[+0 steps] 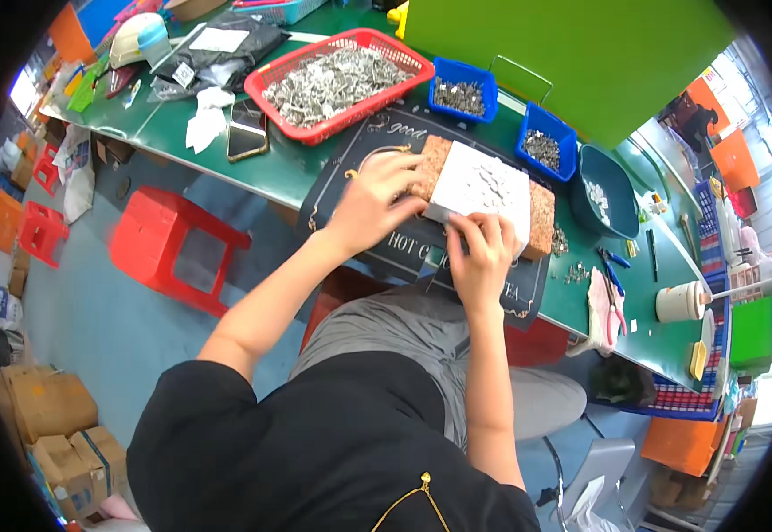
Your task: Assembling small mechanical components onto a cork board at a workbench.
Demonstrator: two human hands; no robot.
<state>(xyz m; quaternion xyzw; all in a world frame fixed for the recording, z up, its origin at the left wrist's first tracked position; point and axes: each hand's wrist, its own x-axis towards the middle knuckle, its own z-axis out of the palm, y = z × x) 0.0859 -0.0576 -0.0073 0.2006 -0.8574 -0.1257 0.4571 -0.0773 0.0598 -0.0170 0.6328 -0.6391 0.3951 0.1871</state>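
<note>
A white block (pixel 457 184) with small silvery pieces (pixel 492 182) on top rests across a brown, cork-like block (pixel 540 213), which sticks out at both sides. My left hand (pixel 372 206) is at the left end, its fingers apart and slightly blurred, near the brown block and the white block's left edge. At the near edge is my right hand (pixel 483 253), thumb and fingertips drawn together against the white block. Whatever its fingertips hold, if anything, is too small to make out. Under the blocks lies a black printed mat (pixel 337 191).
Beyond the mat stand a red basket (pixel 315 137) heaped with metal parts, two blue bins (pixel 492 115) and a dark green basin (pixel 621 229). A phone (pixel 246 133) lies left; pliers (pixel 615 297) and a white tub (pixel 680 302) are right. A red stool (pixel 160 235) stands on the floor.
</note>
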